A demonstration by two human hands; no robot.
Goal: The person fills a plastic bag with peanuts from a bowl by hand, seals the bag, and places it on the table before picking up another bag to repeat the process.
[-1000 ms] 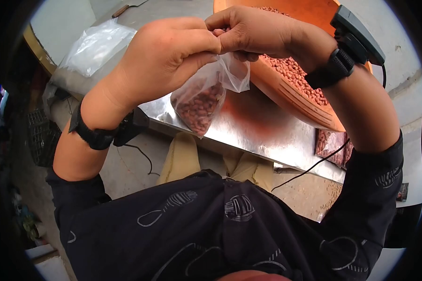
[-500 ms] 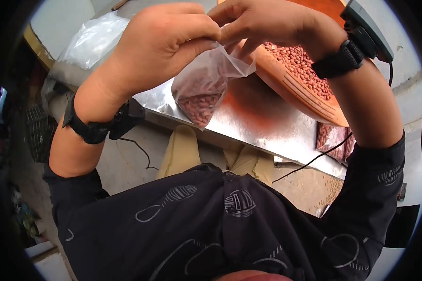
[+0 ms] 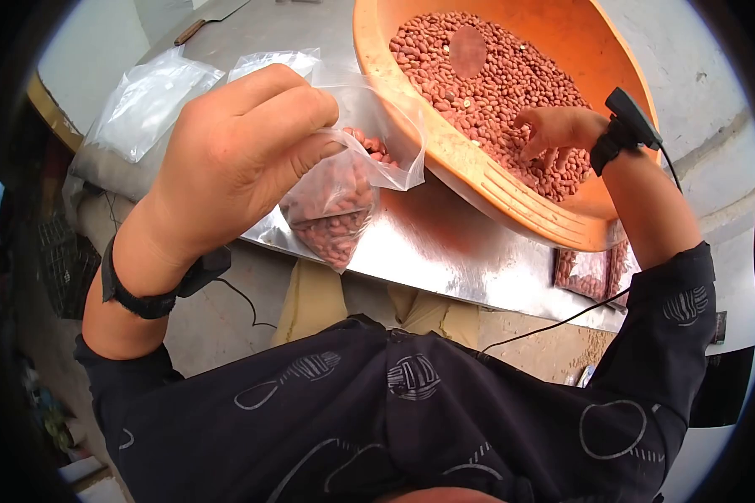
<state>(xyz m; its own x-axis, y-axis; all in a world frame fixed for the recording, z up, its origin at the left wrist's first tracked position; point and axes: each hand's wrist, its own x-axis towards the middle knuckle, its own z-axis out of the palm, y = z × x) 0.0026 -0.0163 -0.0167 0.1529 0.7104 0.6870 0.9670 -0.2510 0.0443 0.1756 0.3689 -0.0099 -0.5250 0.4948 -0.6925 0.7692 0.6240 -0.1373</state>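
My left hand [image 3: 256,151] pinches the rim of a clear plastic bag [image 3: 331,222], whose mouth gapes toward the right. Red-skinned peanuts fill the lower part of the bag, which hangs at the near edge of the metal table [image 3: 470,272]. To the right, my right hand [image 3: 558,136] reaches down among the loose peanuts [image 3: 495,105] in a large orange basin [image 3: 499,189]. Its fingers are apart and bent, their tips partly hidden by peanuts. A flat, round reddish piece [image 3: 467,52] lies on the peanuts farther back.
Clear empty bags [image 3: 155,101] lie at the table's left. Behind them is a tool with a wooden handle [image 3: 191,32]. Filled peanut packets [image 3: 591,272] sit below the basin's near right end. A black cable [image 3: 554,298] runs from my right wrist device [image 3: 633,121].
My right hand has let go of the bag and moved right, down into the basin's peanuts. My left hand keeps the bag, slightly lower now, and its mouth is wider. More of the basin shows.
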